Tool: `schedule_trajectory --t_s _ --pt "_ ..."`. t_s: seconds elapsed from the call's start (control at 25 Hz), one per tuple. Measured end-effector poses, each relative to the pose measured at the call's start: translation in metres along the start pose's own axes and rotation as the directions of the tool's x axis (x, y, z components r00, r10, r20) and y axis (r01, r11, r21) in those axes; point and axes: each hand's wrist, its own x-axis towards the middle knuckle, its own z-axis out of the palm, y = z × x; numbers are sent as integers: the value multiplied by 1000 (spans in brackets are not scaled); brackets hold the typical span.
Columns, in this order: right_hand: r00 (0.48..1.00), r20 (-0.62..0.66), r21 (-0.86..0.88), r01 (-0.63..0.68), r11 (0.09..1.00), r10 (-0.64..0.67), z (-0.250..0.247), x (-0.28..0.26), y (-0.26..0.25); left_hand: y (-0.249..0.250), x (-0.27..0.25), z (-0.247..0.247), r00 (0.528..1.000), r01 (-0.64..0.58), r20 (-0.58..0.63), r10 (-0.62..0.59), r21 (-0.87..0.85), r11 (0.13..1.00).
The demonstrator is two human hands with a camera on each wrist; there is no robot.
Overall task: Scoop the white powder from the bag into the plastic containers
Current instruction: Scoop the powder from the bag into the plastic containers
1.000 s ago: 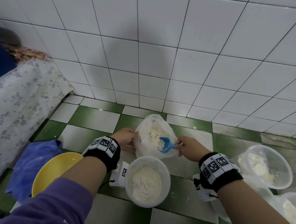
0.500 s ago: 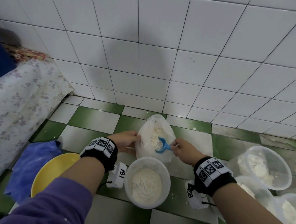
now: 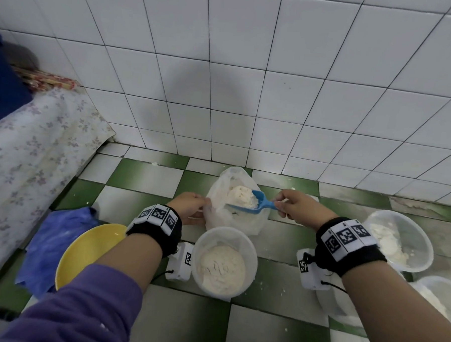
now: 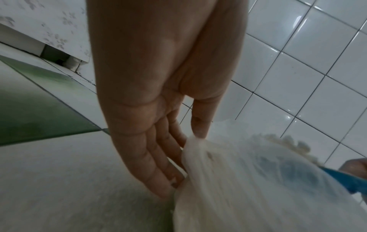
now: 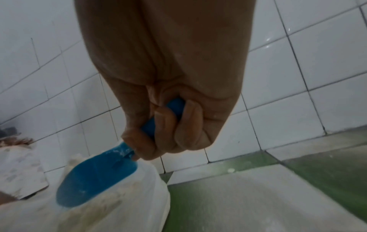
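The right hand, fingers curling round the scoop, is now lifting it heaped out of the bag, which the left hand is pinching, so pouring into the container below both hands probably comes next.

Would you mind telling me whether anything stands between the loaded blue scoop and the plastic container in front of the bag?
Nothing visible does. The blue scoop, heaped with powder, is over the bag's mouth in the right hand. The open container sits just in front of the bag, lidless. Only the bag's near rim lies between them.
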Motion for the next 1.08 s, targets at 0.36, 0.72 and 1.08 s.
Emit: schedule_trajectory --t_s 0.36,0.72,1.08 --pt "987 125 189 79 979 -103 -39 -44 -7 -11 -12 0 1000 -23 -4 23 21 1000" --pt "908 362 -80 258 963 -213 -20 -63 -31 -22 -20 -4 1000 -11 -9 12 32 999" --pt "937 239 -402 335 852 -256 -1 -82 -58 -22 -32 -3 1000 8 -2 -8 17 1000"
